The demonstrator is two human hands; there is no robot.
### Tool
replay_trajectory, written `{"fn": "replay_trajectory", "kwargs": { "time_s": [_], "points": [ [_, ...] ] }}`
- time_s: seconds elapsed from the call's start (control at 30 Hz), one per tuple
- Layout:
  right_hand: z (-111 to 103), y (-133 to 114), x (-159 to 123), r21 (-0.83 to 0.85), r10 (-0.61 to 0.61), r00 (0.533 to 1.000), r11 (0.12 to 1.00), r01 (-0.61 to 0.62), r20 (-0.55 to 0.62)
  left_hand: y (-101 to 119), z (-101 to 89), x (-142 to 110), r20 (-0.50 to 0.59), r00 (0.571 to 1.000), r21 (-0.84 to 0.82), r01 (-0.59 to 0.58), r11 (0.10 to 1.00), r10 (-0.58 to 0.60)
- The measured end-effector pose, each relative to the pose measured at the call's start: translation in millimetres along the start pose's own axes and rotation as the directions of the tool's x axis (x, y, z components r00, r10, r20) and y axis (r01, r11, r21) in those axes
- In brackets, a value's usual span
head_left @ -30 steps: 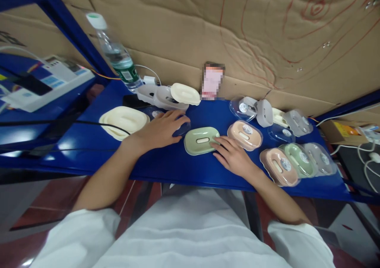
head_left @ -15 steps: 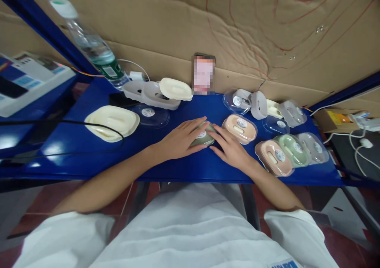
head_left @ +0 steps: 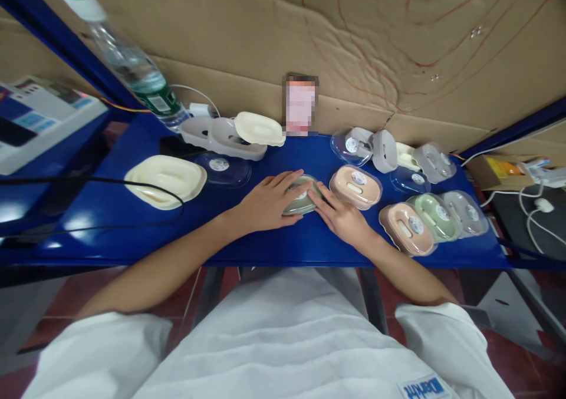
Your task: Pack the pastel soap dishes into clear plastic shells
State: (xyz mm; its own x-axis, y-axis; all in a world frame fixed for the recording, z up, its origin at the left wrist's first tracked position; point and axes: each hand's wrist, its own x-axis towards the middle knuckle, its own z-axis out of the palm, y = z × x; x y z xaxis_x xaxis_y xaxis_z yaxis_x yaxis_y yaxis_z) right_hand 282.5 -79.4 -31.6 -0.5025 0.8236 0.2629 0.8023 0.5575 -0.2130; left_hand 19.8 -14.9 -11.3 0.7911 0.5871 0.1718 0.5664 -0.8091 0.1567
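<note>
A green soap box (head_left: 305,205) with a clear lid and a round sticker sits on the blue table in front of me. My left hand (head_left: 272,203) grips it from the left, fingers over the lid and thumb along the near side. From the right, my right hand (head_left: 342,215) lays its outstretched fingertips on the lid's right edge; nothing is wrapped in that hand. Just beyond it stands a peach soap box (head_left: 355,187) with a clear lid. Fingers hide part of the green box.
Several lidded soap boxes (head_left: 437,217) stand at the right. Grey trays (head_left: 223,138), cream inserts (head_left: 165,181) and a clear lid (head_left: 226,170) lie at the left. A water bottle (head_left: 150,86) and a phone-like screen (head_left: 301,105) stand behind; a black cable (head_left: 132,181) crosses the left.
My right fingers have slid onto the lid's right edge and drawn together. My left hand stays on the green soap box, which shows a little more now. The view has shifted slightly.
</note>
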Motion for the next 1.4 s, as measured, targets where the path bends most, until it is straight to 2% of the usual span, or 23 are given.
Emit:
{"fn": "replay_trajectory", "kwargs": {
  "time_s": [0.13,0.3,0.43,0.63,0.83,0.93,1.13,1.27,1.4],
  "points": [
    [-5,-3,3,0.114,0.005,1.000,0.993,-0.004,-0.007,3,-1.4,0,0.005,0.999,-0.049,0.047,0.998,-0.046],
    [-3,0,7,0.248,0.003,1.000,0.969,0.000,-0.012,1,1.3,-2,-0.035,0.999,-0.135,-0.006,0.991,0.001],
    [0,2,9,0.257,0.016,1.000,0.966,-0.017,0.007,0,0.5,-3,-0.007,1.000,-0.180,0.022,0.983,-0.024],
    [-1,3,11,0.243,-0.007,1.000,0.970,0.003,0.017,-6,-9.1,-8,0.084,0.985,-0.165,0.165,0.972,-0.153],
    [-4,1,12,0.241,0.017,0.999,0.970,-0.028,0.049,-29,-7.7,-8,0.158,0.979,-0.266,0.171,0.949,-0.132],
    [-7,1,12,0.264,0.008,0.999,0.964,-0.018,0.041,-34,-5.1,-5,0.118,0.986,-0.353,0.150,0.924,-0.115],
    [-15,10,10,0.385,-0.068,0.998,0.920,0.065,-0.006,-28,-10.7,-8,0.039,0.999,-0.507,0.013,0.862,0.008],
    [-30,7,9,0.429,-0.067,0.994,0.898,0.097,-0.086,-22,-11.9,-9,-0.041,0.999,-0.689,-0.033,0.724,0.006],
    [-60,-5,4,0.363,-0.016,0.986,0.929,0.076,-0.166,-17,-7.4,-8,-0.165,0.986,-0.795,-0.129,0.592,-0.007]
  ]
}}
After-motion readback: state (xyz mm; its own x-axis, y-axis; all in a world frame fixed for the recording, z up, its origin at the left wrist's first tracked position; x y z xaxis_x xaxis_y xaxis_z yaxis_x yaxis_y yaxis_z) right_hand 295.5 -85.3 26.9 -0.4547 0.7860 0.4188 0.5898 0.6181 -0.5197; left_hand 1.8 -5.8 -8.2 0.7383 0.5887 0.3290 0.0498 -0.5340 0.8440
